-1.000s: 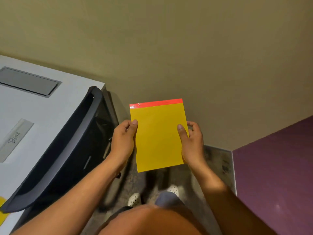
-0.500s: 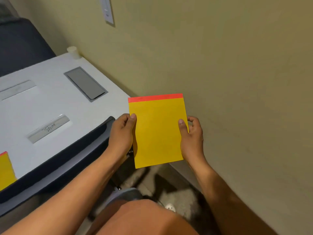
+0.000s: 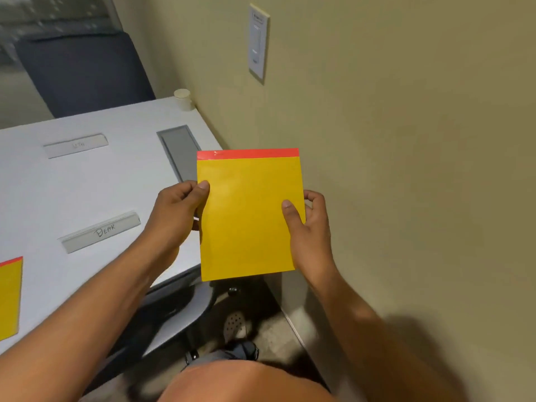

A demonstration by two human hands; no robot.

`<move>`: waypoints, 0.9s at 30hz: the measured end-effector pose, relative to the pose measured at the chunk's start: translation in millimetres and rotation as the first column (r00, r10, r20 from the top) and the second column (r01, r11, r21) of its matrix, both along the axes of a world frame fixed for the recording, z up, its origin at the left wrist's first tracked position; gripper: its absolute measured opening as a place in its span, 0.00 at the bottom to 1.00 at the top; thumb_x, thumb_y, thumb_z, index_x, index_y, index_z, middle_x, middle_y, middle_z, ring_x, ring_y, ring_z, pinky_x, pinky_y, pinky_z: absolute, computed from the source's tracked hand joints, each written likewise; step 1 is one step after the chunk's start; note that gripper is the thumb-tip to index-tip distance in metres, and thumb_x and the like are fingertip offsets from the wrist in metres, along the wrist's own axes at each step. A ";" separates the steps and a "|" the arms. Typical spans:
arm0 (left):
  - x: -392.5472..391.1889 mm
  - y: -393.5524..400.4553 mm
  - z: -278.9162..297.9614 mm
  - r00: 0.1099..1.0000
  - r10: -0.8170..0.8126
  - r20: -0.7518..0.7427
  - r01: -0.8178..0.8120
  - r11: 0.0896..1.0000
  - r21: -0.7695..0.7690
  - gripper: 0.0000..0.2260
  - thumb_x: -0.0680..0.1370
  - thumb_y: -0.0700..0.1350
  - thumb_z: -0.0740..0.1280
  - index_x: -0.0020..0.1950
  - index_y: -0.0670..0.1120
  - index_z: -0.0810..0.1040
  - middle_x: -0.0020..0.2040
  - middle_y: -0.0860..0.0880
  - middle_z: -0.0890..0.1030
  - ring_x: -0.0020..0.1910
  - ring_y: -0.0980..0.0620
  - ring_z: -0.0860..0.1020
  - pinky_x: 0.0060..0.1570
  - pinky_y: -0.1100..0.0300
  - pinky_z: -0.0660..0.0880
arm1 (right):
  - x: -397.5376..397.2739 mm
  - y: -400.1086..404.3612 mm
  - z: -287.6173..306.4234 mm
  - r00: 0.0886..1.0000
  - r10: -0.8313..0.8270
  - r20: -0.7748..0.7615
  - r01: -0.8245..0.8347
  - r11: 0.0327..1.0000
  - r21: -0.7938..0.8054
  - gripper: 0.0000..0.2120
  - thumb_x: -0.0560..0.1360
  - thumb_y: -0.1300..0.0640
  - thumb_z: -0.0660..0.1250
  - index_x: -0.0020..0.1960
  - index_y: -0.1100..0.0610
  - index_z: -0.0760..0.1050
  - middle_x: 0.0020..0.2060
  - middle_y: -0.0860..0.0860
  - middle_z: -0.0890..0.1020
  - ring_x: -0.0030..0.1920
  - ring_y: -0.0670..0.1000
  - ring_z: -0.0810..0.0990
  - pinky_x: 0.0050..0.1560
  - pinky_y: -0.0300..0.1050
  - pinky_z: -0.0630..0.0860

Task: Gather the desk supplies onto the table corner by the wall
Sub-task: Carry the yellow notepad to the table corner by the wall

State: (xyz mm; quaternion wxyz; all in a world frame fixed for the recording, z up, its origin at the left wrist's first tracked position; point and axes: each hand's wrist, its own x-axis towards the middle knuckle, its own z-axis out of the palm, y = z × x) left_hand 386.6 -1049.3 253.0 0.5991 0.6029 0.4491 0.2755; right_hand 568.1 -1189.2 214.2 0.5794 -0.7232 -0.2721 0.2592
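Observation:
A yellow notepad [image 3: 246, 216] with a red top strip is held upright in front of me, between the white table [image 3: 37, 192] and the wall. My left hand [image 3: 177, 216] grips its left edge with the thumb on the front. Its right edge is gripped by my right hand [image 3: 310, 227], thumb also on the front. A second yellow pad [image 3: 10, 297] with a red strip lies on the table at the far left edge of view. Two clear name holders, one marked "DEAR" [image 3: 100, 232] and another [image 3: 76, 145] farther back, lie on the table.
A small white cup [image 3: 183, 99] stands on the far table corner by the wall. A grey hatch [image 3: 178, 152] is set into the tabletop. A dark chair [image 3: 84, 74] stands behind the table, another chair's seat [image 3: 174, 311] below its near edge. A wall plate [image 3: 258, 43] hangs above.
My view has swung left and up, bringing more of the table, the far chair and the wall plate into sight. Both hands keep the same hold on the notepad.

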 end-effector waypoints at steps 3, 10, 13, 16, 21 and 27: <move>0.0 47.6 -10.7 0.997 -0.069 -0.023 0.066 0.993 -0.102 0.12 0.87 0.47 0.64 0.58 0.43 0.84 0.45 0.46 0.86 0.42 0.48 0.85 0.47 0.52 0.83 | 15.8 45.7 -7.4 0.998 0.049 0.027 -0.048 0.999 -0.025 0.15 0.82 0.43 0.66 0.65 0.44 0.68 0.64 0.43 0.79 0.62 0.46 0.80 0.62 0.51 0.78; 0.9 131.8 -72.9 0.997 -0.018 -0.075 -0.006 0.953 -0.303 0.13 0.82 0.39 0.72 0.66 0.44 0.82 0.44 0.47 0.89 0.44 0.49 0.88 0.48 0.54 0.84 | 30.9 142.4 -46.1 0.992 0.125 -0.024 -0.128 0.974 -0.189 0.16 0.82 0.48 0.68 0.65 0.48 0.67 0.52 0.36 0.77 0.52 0.43 0.80 0.47 0.40 0.76; 1.1 144.0 -103.7 0.993 0.088 -0.076 -0.107 0.945 -0.308 0.12 0.81 0.38 0.72 0.64 0.45 0.82 0.38 0.50 0.85 0.50 0.43 0.87 0.49 0.46 0.86 | 33.9 171.0 -71.4 0.983 0.178 -0.032 -0.180 0.937 -0.301 0.18 0.80 0.47 0.70 0.64 0.45 0.64 0.50 0.34 0.75 0.49 0.42 0.79 0.47 0.42 0.77; 2.9 151.7 -134.8 0.990 0.088 -0.113 -0.118 0.949 -0.294 0.19 0.81 0.42 0.74 0.71 0.51 0.79 0.48 0.46 0.81 0.51 0.42 0.86 0.47 0.40 0.86 | 41.1 199.4 -97.5 0.972 0.237 -0.011 -0.222 0.893 -0.392 0.23 0.77 0.44 0.73 0.64 0.42 0.63 0.50 0.34 0.75 0.49 0.43 0.80 0.52 0.48 0.79; 7.2 168.0 -180.1 0.980 -0.083 -0.180 0.017 0.941 -0.339 0.44 0.75 0.51 0.80 0.82 0.68 0.57 0.57 0.44 0.77 0.55 0.43 0.84 0.42 0.42 0.87 | 55.3 251.1 -135.3 0.946 0.316 -0.069 -0.313 0.838 -0.447 0.35 0.72 0.47 0.79 0.71 0.48 0.61 0.55 0.42 0.77 0.53 0.47 0.80 0.54 0.47 0.79; 31.1 220.6 -225.1 0.963 -0.069 -0.261 0.028 0.987 -0.160 0.50 0.74 0.42 0.81 0.85 0.61 0.52 0.50 0.48 0.79 0.48 0.43 0.84 0.42 0.49 0.86 | 76.7 320.0 -179.7 0.916 0.401 0.006 -0.348 0.800 -0.489 0.38 0.70 0.52 0.82 0.73 0.54 0.65 0.58 0.47 0.77 0.56 0.50 0.79 0.54 0.45 0.75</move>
